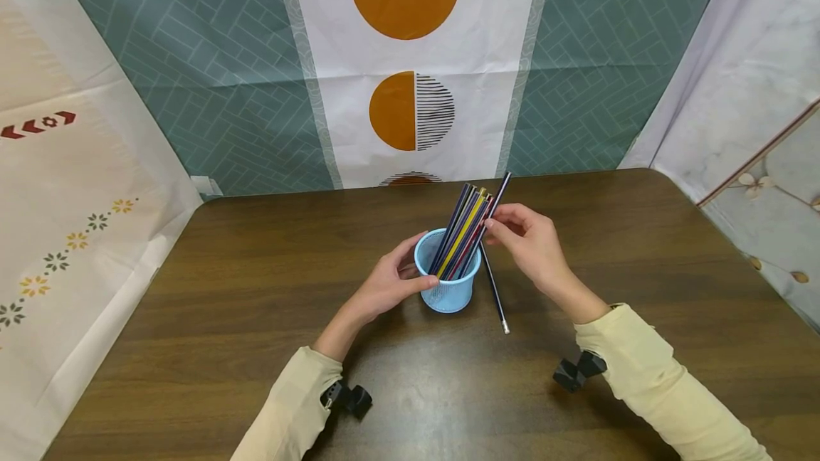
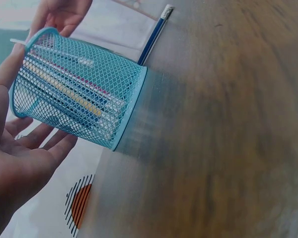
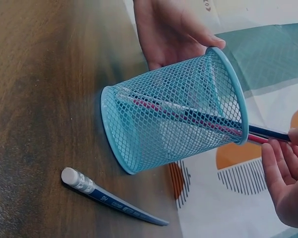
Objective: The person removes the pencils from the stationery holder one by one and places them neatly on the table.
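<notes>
A light blue mesh cup (image 1: 448,299) stands upright on the dark wooden worktop (image 1: 256,333), and a bundle of pencils (image 1: 456,240) leans inside it, tops slanting out past the rim towards the right; 1 is yellow, 1 has a red barrel, and most of the others look dark. The left hand (image 1: 398,274) holds the cup from its left side, thumb at the near part of the rim and the other fingers round the far side. To the right of the cup, the right hand (image 1: 528,242) pinches the upper part of a dark striped pencil (image 1: 502,191) between thumb and fingers; this pencil rises higher than the rest, slanting out over the cup's right side, with its lower part within the cup. Just beside the cup on the right, 1 loose pencil (image 1: 494,290) lies on the worktop, its white eraser and metal band nearest the person. Nearer the person than the cup, 2 pale yellow sleeves (image 1: 666,379) cover the forearms, with a black wrist camera (image 1: 579,370) at each wrist. Beyond the cup hangs a white cloth panel (image 1: 477,119) with orange and black-striped round shapes, flanked by teal cloth (image 1: 589,91).
</notes>
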Available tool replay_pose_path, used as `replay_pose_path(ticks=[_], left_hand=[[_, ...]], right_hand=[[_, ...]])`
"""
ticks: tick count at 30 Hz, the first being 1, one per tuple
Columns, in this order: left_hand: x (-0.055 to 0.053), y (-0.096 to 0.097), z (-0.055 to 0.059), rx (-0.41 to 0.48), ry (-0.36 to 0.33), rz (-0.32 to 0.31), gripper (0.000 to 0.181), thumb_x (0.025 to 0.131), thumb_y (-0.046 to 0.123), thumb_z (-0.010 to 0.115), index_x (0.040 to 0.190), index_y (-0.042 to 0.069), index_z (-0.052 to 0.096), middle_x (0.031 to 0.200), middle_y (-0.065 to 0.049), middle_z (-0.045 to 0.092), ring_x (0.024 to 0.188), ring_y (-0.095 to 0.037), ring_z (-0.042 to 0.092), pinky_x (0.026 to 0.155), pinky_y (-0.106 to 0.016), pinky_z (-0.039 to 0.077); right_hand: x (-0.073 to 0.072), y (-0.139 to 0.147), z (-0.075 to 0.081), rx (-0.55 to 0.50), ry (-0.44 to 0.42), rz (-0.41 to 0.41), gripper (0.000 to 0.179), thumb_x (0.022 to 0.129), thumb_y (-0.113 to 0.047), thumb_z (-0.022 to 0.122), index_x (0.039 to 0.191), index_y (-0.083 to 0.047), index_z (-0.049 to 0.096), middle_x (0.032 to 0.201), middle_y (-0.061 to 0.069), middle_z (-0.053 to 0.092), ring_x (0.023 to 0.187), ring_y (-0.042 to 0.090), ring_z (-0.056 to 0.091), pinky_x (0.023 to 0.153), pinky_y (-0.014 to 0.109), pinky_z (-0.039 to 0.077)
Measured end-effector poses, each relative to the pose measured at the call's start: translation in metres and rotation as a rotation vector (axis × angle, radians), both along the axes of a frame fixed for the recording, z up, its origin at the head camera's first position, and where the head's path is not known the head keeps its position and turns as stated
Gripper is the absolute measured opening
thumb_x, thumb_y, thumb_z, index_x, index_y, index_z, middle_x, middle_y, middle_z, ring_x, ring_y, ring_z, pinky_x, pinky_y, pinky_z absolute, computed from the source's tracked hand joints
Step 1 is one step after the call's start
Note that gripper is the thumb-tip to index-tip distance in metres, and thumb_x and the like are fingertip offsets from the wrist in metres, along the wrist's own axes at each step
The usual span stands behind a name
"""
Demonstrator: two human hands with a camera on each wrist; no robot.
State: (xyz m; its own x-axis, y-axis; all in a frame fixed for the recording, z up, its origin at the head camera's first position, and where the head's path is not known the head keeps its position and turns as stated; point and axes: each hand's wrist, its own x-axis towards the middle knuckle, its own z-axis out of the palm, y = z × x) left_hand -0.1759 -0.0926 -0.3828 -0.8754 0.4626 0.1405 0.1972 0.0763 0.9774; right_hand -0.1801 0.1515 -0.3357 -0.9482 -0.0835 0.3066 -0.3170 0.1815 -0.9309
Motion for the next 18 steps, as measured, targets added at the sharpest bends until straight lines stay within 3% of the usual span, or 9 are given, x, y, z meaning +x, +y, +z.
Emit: replay_pose_path(ticks=[18], left_hand=[[0.0, 0.0, 0.001, 0.007, 0.009, -0.004, 0.074, 0.084, 0.007, 0.076, 0.147, 0.004, 0.037, 0.137, -0.018, 0.049, 0.123, -0.031, 0.051, 0.102, -0.039, 0.042]], right_hand=[[0.001, 0.0, 0.011, 0.047, 0.078, 0.029, 0.015, 0.094, 0.004, 0.058, 0.106, 0.013, 0.059, 0.096, 0.025, 0.063, 0.078, 0.011, 0.065, 0.074, 0.022, 0.055]])
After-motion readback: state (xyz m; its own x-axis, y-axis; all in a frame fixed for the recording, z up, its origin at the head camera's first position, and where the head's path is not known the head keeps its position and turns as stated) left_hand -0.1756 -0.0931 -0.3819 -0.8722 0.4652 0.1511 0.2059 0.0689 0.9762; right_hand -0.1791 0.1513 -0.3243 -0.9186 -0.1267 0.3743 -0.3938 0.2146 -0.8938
